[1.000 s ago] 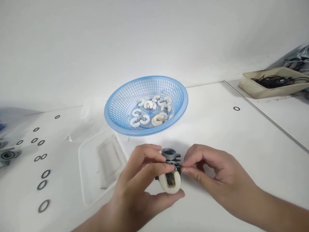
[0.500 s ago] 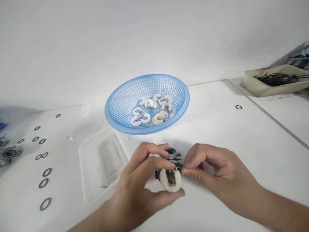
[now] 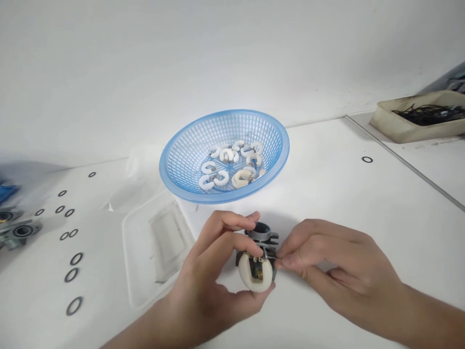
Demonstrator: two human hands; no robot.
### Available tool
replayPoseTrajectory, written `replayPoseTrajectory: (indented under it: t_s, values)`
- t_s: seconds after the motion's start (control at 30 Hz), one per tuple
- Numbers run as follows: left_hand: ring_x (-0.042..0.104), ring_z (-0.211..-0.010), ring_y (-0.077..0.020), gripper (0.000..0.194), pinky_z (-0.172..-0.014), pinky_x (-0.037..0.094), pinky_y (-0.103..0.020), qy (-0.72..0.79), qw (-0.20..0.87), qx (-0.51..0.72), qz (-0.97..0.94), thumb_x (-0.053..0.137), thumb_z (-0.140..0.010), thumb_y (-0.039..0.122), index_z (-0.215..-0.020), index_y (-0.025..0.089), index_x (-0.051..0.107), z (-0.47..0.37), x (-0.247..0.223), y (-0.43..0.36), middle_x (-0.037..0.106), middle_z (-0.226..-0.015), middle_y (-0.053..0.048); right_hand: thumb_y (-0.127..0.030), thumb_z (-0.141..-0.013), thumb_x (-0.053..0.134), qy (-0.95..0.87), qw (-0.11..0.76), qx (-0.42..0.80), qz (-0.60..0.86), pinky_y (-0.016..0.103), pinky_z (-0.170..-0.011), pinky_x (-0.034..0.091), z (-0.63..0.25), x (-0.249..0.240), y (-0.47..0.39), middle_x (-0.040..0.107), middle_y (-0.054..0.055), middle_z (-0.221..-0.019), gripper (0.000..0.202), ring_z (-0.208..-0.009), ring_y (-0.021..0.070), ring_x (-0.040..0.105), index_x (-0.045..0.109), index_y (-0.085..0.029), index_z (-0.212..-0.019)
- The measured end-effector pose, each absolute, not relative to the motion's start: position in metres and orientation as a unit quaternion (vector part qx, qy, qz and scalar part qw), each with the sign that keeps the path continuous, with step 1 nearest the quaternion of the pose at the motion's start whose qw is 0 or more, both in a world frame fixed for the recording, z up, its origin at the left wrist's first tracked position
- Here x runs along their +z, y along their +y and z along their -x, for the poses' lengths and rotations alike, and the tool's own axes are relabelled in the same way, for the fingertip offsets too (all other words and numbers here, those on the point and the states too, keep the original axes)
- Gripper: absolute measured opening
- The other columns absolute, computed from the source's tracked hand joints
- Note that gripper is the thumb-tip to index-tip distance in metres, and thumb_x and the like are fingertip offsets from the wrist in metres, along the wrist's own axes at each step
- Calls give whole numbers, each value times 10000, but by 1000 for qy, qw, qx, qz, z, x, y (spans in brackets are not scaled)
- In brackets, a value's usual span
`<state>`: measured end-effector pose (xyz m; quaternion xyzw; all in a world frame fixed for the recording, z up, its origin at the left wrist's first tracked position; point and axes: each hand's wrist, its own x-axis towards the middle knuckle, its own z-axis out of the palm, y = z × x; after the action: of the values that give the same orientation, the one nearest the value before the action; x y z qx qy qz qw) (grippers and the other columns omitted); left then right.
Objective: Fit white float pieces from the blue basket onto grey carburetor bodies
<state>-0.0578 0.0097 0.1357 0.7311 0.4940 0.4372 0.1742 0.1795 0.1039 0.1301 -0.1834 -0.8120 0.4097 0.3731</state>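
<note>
A grey metal part with a round opening (image 3: 262,231) is held at the bottom centre by my left hand (image 3: 221,276), its fingers on top and its thumb underneath. A white C-shaped piece (image 3: 256,283) sits on the near side of that part, with small brass bits in its gap. My right hand (image 3: 337,271) pinches a thin metal pin (image 3: 271,257) at the part's right side, level with the top of the white piece.
Behind my hands stands a blue basket (image 3: 225,196) with several white C-shaped pieces. A clear tray (image 3: 132,261) lies left. Black rings (image 3: 74,306) and metal parts (image 3: 18,230) are further left. A beige bin (image 3: 392,128) with black strands stands back right.
My right hand has turned, its fingers closer together around the pin. The view has shifted a little, so the surroundings on both sides appear slightly further right.
</note>
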Motion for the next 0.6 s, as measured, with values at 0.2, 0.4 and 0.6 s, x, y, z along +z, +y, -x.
replayPoseTrajectory:
  t_s: [0.2, 0.4, 0.6]
  values:
    - [709, -1468, -340, 412, -1202, 681, -463, 492, 255, 447, -702, 939, -831, 96, -1139, 227, 700, 65, 130, 12, 674, -1424, -109, 9, -1042, 694, -833, 422, 326, 149, 274, -767, 668, -175, 130, 101, 840, 22, -998, 254, -877, 167, 802, 785, -226, -1073]
    - [689, -1494, -390, 447, -1067, 755, -411, 477, 317, 463, -676, 974, -802, 98, -1127, 242, 703, 66, 129, 15, 703, -1391, -122, 33, -1044, 694, -847, 443, 252, 151, 283, -843, 660, -175, 130, 95, 839, 13, -1029, 244, -917, 144, 788, 752, -185, -952]
    - [683, -1498, -414, 462, -1049, 766, -440, 451, 326, 479, -679, 980, -803, 76, -1143, 219, 701, 65, 125, 15, 709, -1379, -150, -9, -1096, 682, -885, 413, 184, 116, 369, -791, 627, -179, 136, 98, 842, 23, -1078, 188, -932, 184, 776, 710, -192, -1065]
